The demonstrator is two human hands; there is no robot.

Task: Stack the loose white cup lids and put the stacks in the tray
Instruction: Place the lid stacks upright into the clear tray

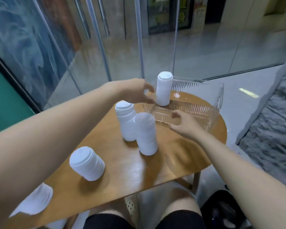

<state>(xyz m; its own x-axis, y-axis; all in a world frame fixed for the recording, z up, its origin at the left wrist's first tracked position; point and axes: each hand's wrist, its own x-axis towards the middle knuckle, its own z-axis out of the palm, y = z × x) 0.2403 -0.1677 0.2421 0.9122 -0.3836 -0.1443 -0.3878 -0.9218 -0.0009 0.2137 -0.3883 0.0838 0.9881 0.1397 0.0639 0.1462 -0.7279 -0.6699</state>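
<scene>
Lid stack point(163, 89) at tray point(220, 96) corner (upright)

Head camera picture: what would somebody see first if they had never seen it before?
Tall white lid stacks stand on the round wooden table, two close together in the middle. One more stack stands in the near-left corner of the clear tray at the table's far side. The left hand hovers beside that stack, and the right hand reaches toward the tray's near wall.
</scene>
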